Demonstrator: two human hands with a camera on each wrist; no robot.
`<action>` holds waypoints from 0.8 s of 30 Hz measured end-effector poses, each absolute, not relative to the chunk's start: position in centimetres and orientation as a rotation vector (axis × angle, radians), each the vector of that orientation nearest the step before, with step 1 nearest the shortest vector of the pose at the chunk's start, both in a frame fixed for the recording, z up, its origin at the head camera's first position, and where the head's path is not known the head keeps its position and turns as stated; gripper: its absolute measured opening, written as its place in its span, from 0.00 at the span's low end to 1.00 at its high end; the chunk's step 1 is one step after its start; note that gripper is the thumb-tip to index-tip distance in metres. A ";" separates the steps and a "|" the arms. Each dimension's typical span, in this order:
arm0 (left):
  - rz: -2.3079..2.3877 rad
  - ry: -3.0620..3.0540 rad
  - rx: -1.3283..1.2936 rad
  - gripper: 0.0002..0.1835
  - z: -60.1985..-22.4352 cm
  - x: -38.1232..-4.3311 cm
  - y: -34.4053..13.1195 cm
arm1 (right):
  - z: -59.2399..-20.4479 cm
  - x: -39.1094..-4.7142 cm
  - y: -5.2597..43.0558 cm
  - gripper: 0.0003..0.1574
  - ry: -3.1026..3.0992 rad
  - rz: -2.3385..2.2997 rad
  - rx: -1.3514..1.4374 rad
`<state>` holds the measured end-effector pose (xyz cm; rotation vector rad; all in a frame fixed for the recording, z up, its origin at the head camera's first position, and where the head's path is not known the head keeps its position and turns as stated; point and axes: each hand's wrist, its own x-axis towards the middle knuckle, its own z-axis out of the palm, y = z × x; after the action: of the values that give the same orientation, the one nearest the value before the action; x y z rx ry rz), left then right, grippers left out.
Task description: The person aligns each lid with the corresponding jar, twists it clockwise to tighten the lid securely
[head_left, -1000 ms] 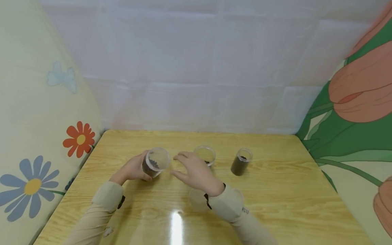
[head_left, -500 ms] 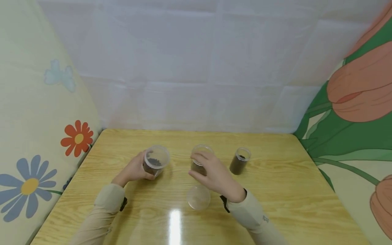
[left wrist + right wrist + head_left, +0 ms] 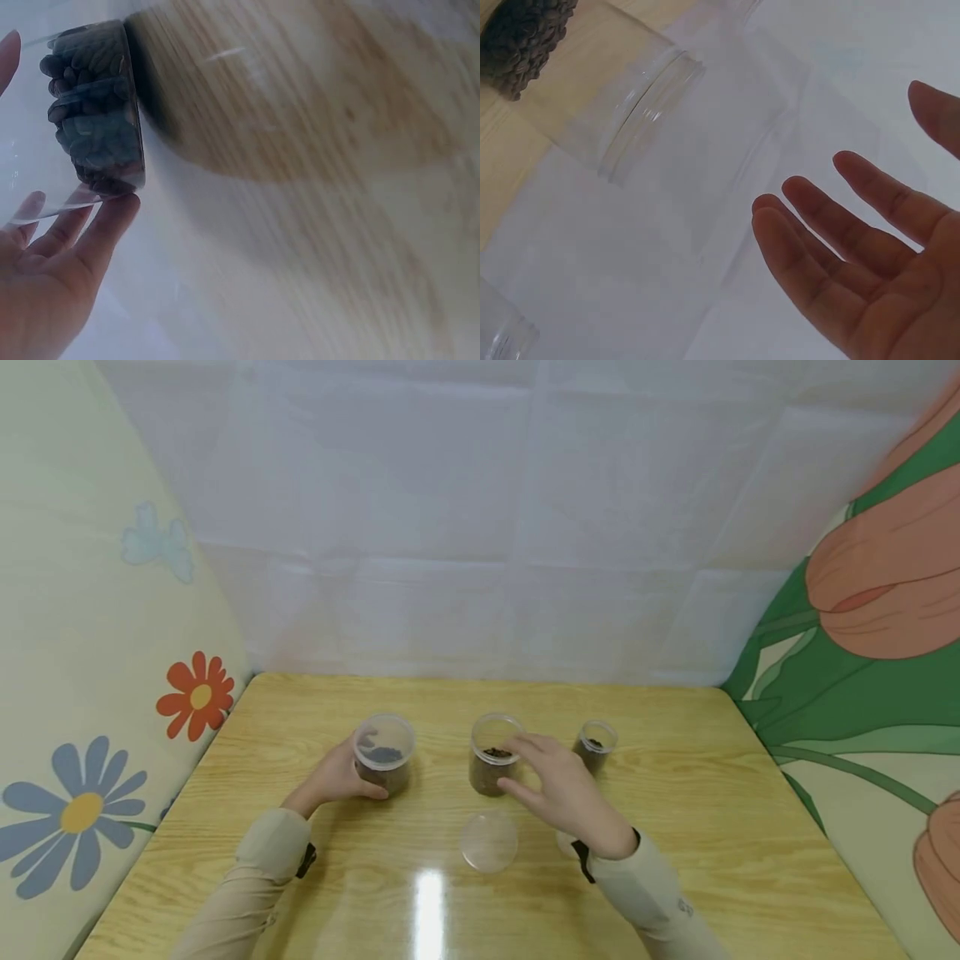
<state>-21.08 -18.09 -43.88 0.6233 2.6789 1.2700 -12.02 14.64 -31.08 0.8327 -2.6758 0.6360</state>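
Note:
My left hand point(image 3: 339, 776) grips a wide clear plastic jar point(image 3: 393, 777) from its left side. The jar is uncapped and upright, with dark bean-like pieces point(image 3: 97, 112) in its bottom part, seen through the wall in the left wrist view. Whether its base touches the table is unclear. A second uncapped jar point(image 3: 487, 777), with dark brown contents, stands in the middle. My right hand point(image 3: 564, 795) hovers beside that jar's right side with loosely bent, spread fingers, holding nothing; the right wrist view shows its fingers point(image 3: 885, 195) apart from the glassy jar wall point(image 3: 607, 82).
A narrower uncapped jar point(image 3: 592, 756) with dark contents stands to the right, partly behind my right hand. One clear round lid point(image 3: 489, 842) lies in front of the middle jar. Another pale disc point(image 3: 566, 843) is mostly hidden by my right wrist. The wooden table point(image 3: 360, 885) reflects light.
My right hand has moved right, away from the left jar and past the middle jar. The left jar, tilted earlier, now stands more upright in my left hand. The front lid has come into view.

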 end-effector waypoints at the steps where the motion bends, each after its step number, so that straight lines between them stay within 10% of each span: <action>1: 1.271 2.677 0.630 0.58 -43.9 -21.1 -18.0 | -31.1 -12.0 14.8 0.27 -2.679 0.638 0.824; 24: 1.305 2.537 0.524 0.53 -44.0 -19.9 -18.3 | -32.5 -11.0 17.0 0.28 -2.706 0.650 0.762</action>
<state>-19.90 -18.34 -43.95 0.5236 2.5375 1.3051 -11.01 17.05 -32.54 0.7617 -2.7055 0.6497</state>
